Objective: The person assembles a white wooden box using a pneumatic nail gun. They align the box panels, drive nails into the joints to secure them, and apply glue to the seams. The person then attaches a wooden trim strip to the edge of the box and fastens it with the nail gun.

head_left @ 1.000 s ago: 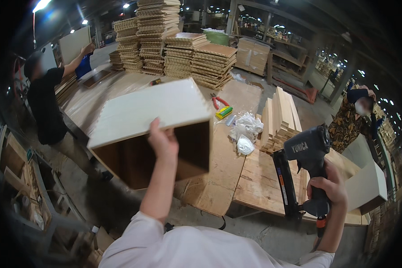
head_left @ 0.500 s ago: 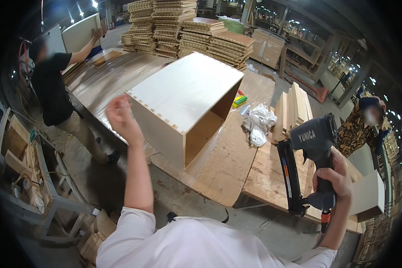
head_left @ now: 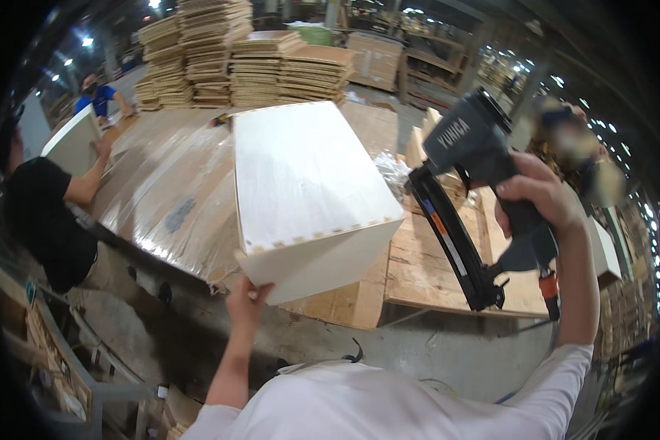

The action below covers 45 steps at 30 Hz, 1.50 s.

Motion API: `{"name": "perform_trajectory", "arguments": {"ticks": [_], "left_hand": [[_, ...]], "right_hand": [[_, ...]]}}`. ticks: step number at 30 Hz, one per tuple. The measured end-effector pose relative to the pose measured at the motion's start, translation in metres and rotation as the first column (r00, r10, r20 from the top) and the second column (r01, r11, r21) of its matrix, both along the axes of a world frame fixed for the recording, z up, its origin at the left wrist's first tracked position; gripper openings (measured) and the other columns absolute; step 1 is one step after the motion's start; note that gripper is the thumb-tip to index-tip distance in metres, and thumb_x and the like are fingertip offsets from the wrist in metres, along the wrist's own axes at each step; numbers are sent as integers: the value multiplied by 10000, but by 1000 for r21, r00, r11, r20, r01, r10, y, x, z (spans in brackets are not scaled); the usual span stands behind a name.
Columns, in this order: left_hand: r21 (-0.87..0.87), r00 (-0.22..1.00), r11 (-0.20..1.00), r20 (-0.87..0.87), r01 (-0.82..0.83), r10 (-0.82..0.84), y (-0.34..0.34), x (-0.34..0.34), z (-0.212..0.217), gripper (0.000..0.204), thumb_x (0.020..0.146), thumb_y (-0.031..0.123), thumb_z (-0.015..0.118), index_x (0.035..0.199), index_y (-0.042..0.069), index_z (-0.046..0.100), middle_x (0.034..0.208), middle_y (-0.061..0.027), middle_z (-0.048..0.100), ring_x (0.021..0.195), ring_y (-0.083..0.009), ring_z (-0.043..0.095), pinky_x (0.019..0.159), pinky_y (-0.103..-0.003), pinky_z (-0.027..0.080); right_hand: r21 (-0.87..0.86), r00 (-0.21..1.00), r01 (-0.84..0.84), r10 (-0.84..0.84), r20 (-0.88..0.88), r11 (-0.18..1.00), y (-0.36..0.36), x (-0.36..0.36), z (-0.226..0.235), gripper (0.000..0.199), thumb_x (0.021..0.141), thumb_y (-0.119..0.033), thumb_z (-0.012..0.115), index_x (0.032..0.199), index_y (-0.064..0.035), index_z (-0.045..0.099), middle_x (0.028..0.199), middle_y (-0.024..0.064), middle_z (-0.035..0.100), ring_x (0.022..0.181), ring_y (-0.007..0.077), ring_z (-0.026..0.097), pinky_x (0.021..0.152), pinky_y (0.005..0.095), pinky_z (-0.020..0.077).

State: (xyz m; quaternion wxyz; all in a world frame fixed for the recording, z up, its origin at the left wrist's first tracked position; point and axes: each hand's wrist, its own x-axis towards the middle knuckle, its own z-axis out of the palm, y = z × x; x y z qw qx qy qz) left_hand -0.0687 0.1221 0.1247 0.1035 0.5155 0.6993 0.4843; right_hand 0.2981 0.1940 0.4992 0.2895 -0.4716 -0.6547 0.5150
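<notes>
A white wooden box with finger joints along its near top edge stands on the worktable, its near corner jutting over the table's front. At that box's lower left corner, my left hand grips the panel edge, thumb against the near side; some fingers are hidden. My right hand is wrapped around the handle of a dark grey and black pneumatic nail gun. The gun is raised to the right of the box, apart from it, magazine slanting down, with a hose fitting at its lower end.
Tall stacks of wooden panels rise behind the table. Partly hidden by the nail gun are crumpled plastic and boards. At the left, a co-worker in black handles a white panel; another in blue is beyond. A metal-framed rack stands lower left.
My left hand has come down from the air onto the box's lower corner. The box has turned, its open side now out of sight. The nail gun has risen, still in my right hand.
</notes>
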Motion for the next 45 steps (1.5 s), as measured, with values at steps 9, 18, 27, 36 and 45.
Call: {"name": "perform_trajectory", "arguments": {"ticks": [9,18,27,36,45], "left_hand": [[208,975,966,-188,156,-117,-8,42,4,380,713,161,791,1049,55,646,1127,-168,609,891,-321,636,717,-370,521],[197,965,959,-206,205,-164,-7,37,-2,403,698,146,785,1054,32,635,1147,-173,606,961,-350,621,772,-396,505],[187,965,965,-218,185,-143,-10,37,-2,348,702,158,783,997,49,635,1147,-146,617,965,-341,622,767,-396,502],[163,963,968,-224,191,-152,-9,36,0,337,711,203,781,973,52,632,1207,-148,606,982,-322,631,786,-397,500],[157,961,969,-231,191,-152,-9,35,0,352,708,218,788,987,60,644,1218,-146,602,974,-334,630,800,-400,493]], "right_hand": [[-112,989,5,12,145,994,11,0,-2,317,798,-90,625,1053,66,519,965,142,629,592,146,627,496,302,562],[-127,975,64,-35,217,990,25,-1,-14,318,777,-69,584,1049,82,519,927,145,644,560,140,619,464,288,553],[-154,970,18,20,241,988,31,2,-14,279,799,-94,618,1009,58,515,901,115,611,595,136,621,494,301,565],[-214,971,-150,184,153,965,16,-35,-7,295,803,-96,627,1033,58,525,910,106,612,583,137,628,493,286,551],[-241,955,-118,176,239,963,12,-49,-8,309,800,-90,626,1053,53,519,925,92,609,592,123,617,503,279,545]]}}
